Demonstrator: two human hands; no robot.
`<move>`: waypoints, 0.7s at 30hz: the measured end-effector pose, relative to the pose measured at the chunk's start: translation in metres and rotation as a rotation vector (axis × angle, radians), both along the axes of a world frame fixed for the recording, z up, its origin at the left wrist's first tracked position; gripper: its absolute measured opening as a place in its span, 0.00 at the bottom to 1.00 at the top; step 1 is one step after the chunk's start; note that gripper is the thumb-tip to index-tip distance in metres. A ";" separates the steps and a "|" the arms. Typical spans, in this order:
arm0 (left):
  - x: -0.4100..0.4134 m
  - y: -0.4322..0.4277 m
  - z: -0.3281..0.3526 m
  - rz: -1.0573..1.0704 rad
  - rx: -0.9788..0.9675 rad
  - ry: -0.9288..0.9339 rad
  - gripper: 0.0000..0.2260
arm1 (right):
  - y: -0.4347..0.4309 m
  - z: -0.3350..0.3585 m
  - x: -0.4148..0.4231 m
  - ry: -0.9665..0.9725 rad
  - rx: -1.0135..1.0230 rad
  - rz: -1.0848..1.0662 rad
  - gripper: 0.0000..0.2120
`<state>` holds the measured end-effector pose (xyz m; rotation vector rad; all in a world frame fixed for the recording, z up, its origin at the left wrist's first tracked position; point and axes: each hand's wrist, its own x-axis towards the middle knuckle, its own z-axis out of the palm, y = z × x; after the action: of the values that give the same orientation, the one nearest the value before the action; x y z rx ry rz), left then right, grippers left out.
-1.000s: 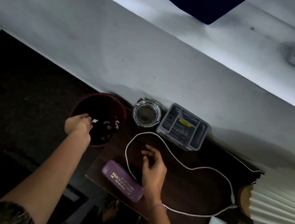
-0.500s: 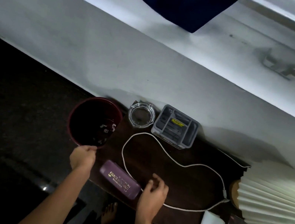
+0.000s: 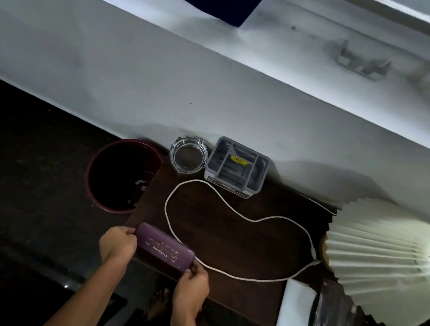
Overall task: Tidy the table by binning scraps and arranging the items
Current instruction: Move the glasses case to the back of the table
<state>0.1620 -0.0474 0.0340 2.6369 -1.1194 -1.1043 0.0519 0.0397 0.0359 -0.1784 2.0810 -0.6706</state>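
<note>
1. Purple case (image 3: 165,250) lying at the near left corner of the table (image 3: 224,238), long axis running along the near edge, slightly skewed.
2. Left hand (image 3: 118,245) clasped on the case's left end, right hand (image 3: 192,281) clasped on its right end; both equally near, case pinned between them.
3. White cable (image 3: 228,210) looped across the middle of the table, one stretch passing just beside the case's right end; likely to snag if the case slides inward.
4. Dark red bin (image 3: 120,175) off the left edge, scraps inside.
5. Glass ashtray (image 3: 188,155) and grey organiser (image 3: 235,169) side by side at the far edge.
6. Pleated lampshade (image 3: 380,258) over the right edge, white block (image 3: 294,310) and clear packet (image 3: 332,322) near the near right corner.
</note>
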 end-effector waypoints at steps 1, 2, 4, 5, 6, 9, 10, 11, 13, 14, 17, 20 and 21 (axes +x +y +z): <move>0.000 0.002 0.003 0.013 -0.010 -0.001 0.16 | 0.001 0.002 0.000 0.007 -0.015 0.016 0.15; -0.001 0.005 0.007 0.027 -0.025 0.000 0.16 | 0.002 0.005 -0.001 0.023 -0.033 0.036 0.15; -0.005 0.011 0.016 0.037 -0.071 -0.009 0.15 | 0.005 0.011 -0.004 0.065 -0.062 0.062 0.16; -0.010 0.015 0.021 0.035 -0.094 -0.013 0.15 | 0.006 0.014 -0.008 0.087 -0.074 0.060 0.16; -0.016 0.018 0.027 0.030 -0.114 -0.010 0.14 | 0.008 0.017 -0.013 0.111 -0.082 0.050 0.17; -0.042 0.026 0.040 -0.017 -0.153 0.022 0.13 | 0.010 0.027 -0.038 0.198 -0.149 -0.002 0.17; -0.053 0.028 0.042 -0.061 -0.164 0.037 0.12 | 0.011 0.028 -0.050 0.232 -0.181 -0.020 0.17; -0.066 0.029 0.043 -0.112 -0.177 0.054 0.12 | 0.012 0.030 -0.063 0.262 -0.207 -0.038 0.17; -0.095 0.030 0.045 -0.193 -0.194 0.094 0.12 | 0.010 0.031 -0.092 0.311 -0.240 -0.087 0.19; -0.109 0.029 0.045 -0.222 -0.198 0.115 0.13 | 0.007 0.032 -0.106 0.337 -0.247 -0.112 0.19; -0.156 0.021 0.041 -0.348 -0.204 0.198 0.13 | -0.003 0.025 -0.153 0.408 -0.217 -0.195 0.20; -0.195 0.005 0.034 -0.460 -0.186 0.242 0.14 | -0.015 0.018 -0.191 0.445 -0.165 -0.226 0.18; -0.206 -0.001 0.031 -0.491 -0.175 0.241 0.15 | -0.019 0.015 -0.201 0.450 -0.135 -0.219 0.16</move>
<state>-0.0442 -0.0480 0.0649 2.0803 -1.7637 -1.2793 -0.1488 0.0211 0.0505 -0.1920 2.5101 -0.9754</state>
